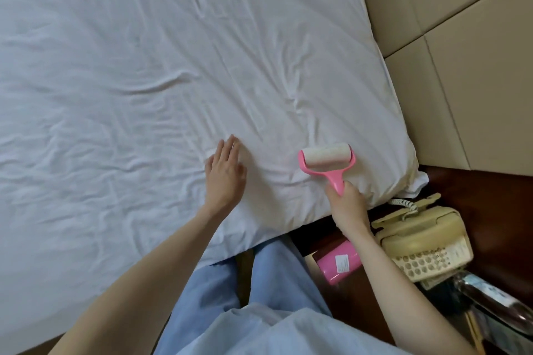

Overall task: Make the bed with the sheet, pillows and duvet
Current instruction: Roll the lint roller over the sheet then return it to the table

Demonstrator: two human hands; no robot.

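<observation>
The left hand (225,172) lies flat on the white sheet (144,72), palm down, with the fingers straight and a little spread; it holds nothing and only presses on the cloth. The right hand (347,202) is closed around the pink handle of a lint roller (327,163), the fingers wrapped round the lower end of the handle. The white drum of the roller rests on the sheet near the bed's corner, just beside the left hand but not touching it.

The sheet covers the whole visible top of the bed (398,130) and has many creases, mostly on the left part and around the hands. At the corner a bit of the cloth sticks out past the mattress edge. No pillow or duvet shows in the view. The far and left sides of the bed are cut off by the picture's edge.

The person stands at the bed's edge in light blue trousers (268,277) and a light blue top. To the right stands a dark wooden counter (476,190) with a cream telephone (424,242) on it, its coiled cord close to the sheet corner. A pink box (337,264) with a small white label lies partly behind the right forearm. At the lower right a shiny object is blurred and cannot be made out. Behind the bed is a beige padded wall panel (461,37).
</observation>
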